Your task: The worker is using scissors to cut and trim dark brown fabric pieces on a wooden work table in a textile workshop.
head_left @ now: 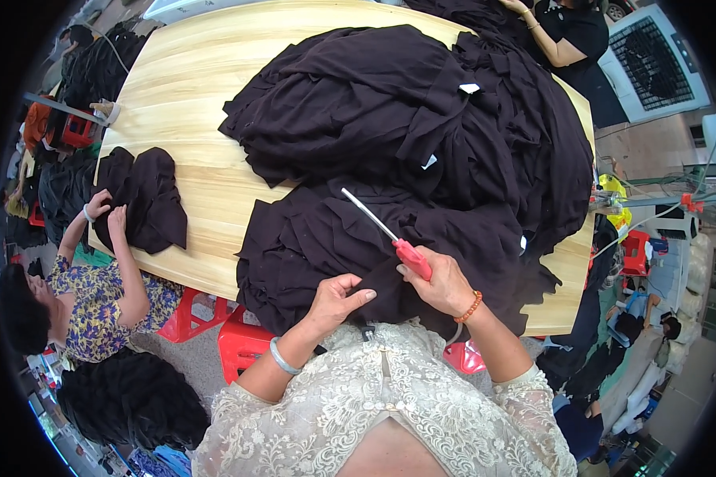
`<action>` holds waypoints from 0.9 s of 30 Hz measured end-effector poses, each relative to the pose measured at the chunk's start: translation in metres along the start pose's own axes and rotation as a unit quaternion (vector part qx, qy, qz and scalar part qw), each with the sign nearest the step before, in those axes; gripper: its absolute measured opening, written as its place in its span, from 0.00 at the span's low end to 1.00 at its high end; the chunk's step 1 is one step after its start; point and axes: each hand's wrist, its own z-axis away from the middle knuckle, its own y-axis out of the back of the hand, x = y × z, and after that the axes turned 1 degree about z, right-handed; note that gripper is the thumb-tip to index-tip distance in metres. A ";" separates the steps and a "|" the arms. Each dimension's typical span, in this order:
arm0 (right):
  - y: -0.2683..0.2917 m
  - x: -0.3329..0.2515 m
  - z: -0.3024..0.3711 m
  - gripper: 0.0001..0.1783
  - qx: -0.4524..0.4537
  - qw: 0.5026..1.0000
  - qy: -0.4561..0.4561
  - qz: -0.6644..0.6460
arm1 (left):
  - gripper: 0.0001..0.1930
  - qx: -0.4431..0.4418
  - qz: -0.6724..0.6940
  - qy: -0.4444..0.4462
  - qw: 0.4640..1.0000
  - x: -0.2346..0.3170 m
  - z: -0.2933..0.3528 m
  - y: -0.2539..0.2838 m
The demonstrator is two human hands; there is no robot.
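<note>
My right hand (444, 288) is closed round the red handle of a tool (412, 258). A long thin metal shaft runs from the handle up and to the left, over dark cloth. My left hand (336, 304) is bent at the edge of a dark garment (302, 238) in front of me. Cloth lies between its thumb and forefinger, and the other fingertips are hidden. Behind this garment rises a large heap of similar dark garments (358, 103), with small white labels (469, 88) showing on it.
Everything rests on a pale wooden table (191, 87). At left, a person in a flowered top (95, 298) handles a dark garment (147, 203). Another person (573, 40) stands far right. Red stools (243, 346) stand below the near edge, beside a dark cloth pile (131, 397).
</note>
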 end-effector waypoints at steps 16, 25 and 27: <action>0.055 -0.010 0.057 0.19 -0.024 0.985 -0.031 0.166 | 0.06 0.075 -0.153 -0.174 0.970 0.011 -0.018 -0.002; 0.064 -0.025 0.094 0.18 -0.143 0.951 -0.045 0.272 | 0.06 0.125 -0.347 -0.307 0.877 0.017 -0.019 -0.003; 0.062 -0.024 0.093 0.18 -0.146 0.948 -0.040 0.279 | 0.07 0.113 -0.373 -0.318 0.864 0.018 -0.018 -0.006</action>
